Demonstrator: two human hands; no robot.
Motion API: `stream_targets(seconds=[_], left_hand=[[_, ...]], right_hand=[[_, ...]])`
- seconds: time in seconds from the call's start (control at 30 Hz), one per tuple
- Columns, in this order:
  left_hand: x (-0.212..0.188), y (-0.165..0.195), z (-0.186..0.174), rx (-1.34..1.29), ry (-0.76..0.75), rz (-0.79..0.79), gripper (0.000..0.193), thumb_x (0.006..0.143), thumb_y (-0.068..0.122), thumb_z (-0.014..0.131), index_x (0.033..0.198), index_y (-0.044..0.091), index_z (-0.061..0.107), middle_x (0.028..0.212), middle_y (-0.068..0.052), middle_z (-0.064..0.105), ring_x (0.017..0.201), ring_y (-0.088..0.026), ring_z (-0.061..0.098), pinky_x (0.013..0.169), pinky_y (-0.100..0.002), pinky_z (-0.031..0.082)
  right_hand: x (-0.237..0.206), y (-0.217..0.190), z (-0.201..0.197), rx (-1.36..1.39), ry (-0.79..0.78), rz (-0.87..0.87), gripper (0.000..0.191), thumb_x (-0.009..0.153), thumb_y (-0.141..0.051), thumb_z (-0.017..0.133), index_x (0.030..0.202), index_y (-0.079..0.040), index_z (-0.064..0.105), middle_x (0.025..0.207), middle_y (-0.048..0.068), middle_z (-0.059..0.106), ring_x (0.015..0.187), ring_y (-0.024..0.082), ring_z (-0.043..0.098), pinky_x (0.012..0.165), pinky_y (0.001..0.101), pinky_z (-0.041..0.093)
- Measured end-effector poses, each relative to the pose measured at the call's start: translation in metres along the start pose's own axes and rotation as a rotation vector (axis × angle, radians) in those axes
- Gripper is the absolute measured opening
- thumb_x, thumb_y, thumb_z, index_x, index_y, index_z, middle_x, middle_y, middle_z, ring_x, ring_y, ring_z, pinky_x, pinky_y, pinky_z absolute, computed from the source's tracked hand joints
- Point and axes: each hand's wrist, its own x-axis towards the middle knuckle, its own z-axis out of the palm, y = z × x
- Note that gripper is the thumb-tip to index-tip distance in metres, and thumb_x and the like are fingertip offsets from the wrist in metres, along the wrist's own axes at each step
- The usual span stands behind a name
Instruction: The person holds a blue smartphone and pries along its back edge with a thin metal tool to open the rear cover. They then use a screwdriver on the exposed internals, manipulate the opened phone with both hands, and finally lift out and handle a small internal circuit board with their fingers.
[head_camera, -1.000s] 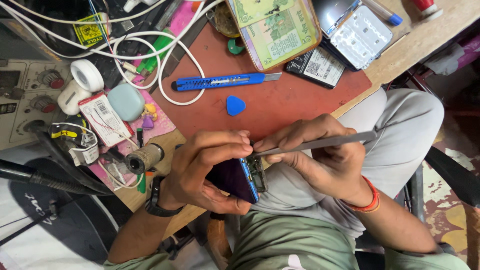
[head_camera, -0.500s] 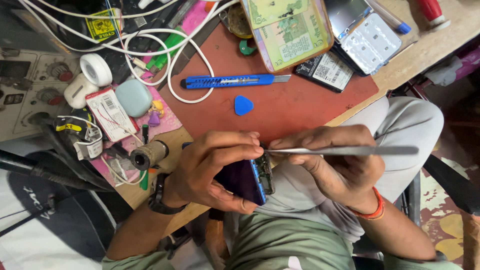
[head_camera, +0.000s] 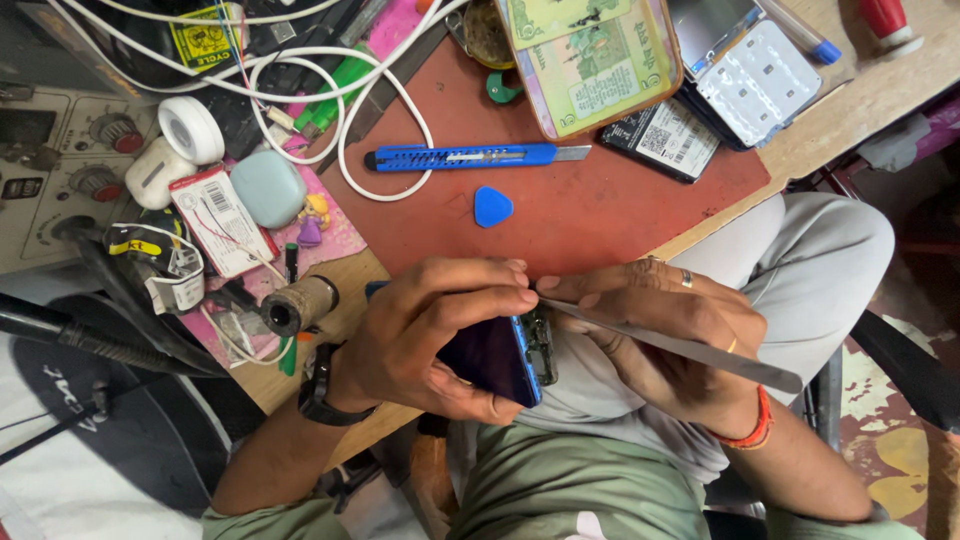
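Two hands work one phone (head_camera: 495, 358) over the lap, just off the near edge of the red mat (head_camera: 600, 215): left hand (head_camera: 430, 335) is clamped around the phone body, and to the phone's right the right hand (head_camera: 650, 335) is closed on a flat metal pry tool (head_camera: 680, 348) whose tip sits at the phone's open edge. Judged risk: a slip or too much leverage could gouge the exposed internals or crack the panel, or drive the tip into the left fingertips (head_camera: 520, 295) right beside it. Tool tip and seam are hidden behind fingers, so insertion depth can't be told, and the phone's far side is covered by the left palm.
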Motion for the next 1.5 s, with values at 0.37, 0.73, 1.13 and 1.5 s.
stream_targets(seconds=[0.37, 0.73, 1.13, 1.5], left_hand=[[0.000, -0.001, 0.000, -0.022, 0.007, 0.001, 0.061, 0.089, 0.039, 0.083, 0.131, 0.003, 0.057, 0.128, -0.011, 0.062, 0.120, -0.027, 0.068, 0.103, -0.038, 0.063], [0.001, -0.001, 0.002, 0.014, 0.017, -0.011, 0.055, 0.086, 0.026, 0.079, 0.130, 0.003, 0.057, 0.127, -0.011, 0.061, 0.119, -0.026, 0.069, 0.103, -0.037, 0.063], [0.000, -0.002, 0.003, -0.018, 0.001, -0.021, 0.059, 0.088, 0.032, 0.084, 0.131, 0.003, 0.057, 0.128, -0.011, 0.061, 0.120, -0.026, 0.069, 0.104, -0.037, 0.063], [-0.002, -0.001, 0.002, -0.033, 0.008, -0.028, 0.060, 0.088, 0.034, 0.084, 0.132, 0.004, 0.057, 0.129, -0.012, 0.062, 0.120, -0.026, 0.069, 0.102, -0.038, 0.064]], right_hand=[[-0.011, 0.005, 0.018, 0.294, 0.154, 0.104, 0.024, 0.097, 0.010, 0.064, 0.114, 0.004, 0.048, 0.108, 0.030, 0.070, 0.108, 0.039, 0.076, 0.084, 0.0407, 0.069], [-0.001, -0.003, 0.001, -0.116, 0.008, -0.019, 0.033, 0.086, 0.007, 0.077, 0.106, 0.002, 0.051, 0.097, 0.025, 0.073, 0.095, 0.035, 0.078, 0.080, 0.0396, 0.065], [-0.026, 0.018, 0.027, 0.145, 0.171, 0.019, 0.030, 0.092, 0.008, 0.072, 0.108, 0.002, 0.047, 0.107, 0.031, 0.071, 0.102, 0.036, 0.077, 0.080, 0.0387, 0.068], [-0.037, 0.019, 0.031, 0.274, 0.267, 0.090, 0.022, 0.100, 0.000, 0.066, 0.110, 0.003, 0.046, 0.103, 0.034, 0.070, 0.101, 0.039, 0.076, 0.083, 0.0427, 0.068]])
